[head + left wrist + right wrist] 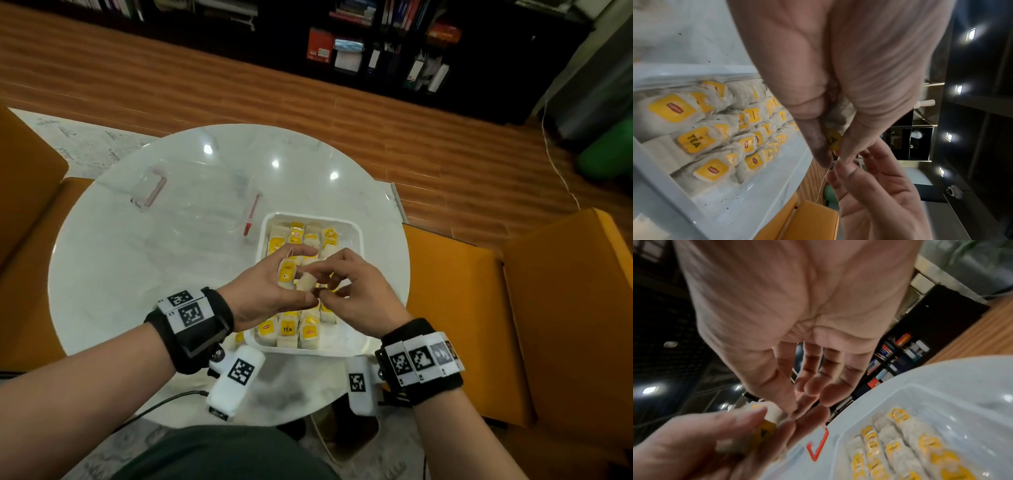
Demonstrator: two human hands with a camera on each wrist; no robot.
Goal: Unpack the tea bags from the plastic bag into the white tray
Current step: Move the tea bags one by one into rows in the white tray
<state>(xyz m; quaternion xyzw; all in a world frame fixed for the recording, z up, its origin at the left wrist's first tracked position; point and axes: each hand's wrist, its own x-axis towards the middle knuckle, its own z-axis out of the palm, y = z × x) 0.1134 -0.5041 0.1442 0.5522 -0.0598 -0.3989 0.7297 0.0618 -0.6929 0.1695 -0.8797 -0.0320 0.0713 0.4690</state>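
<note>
The white tray sits on the round table and holds several rows of yellow-tagged tea bags. Both hands hover over its middle. My left hand grips a couple of tea bags, one showing its yellow tag. My right hand pinches the pale tea bag at the left fingertips, where a thin thread hangs down. The clear plastic bag with a red zip lies flat at the back left of the tray.
The white marble table is ringed by orange chairs on the right and left. One tea bag lies on the table beside the tray's near left corner. A dark bookshelf stands far behind.
</note>
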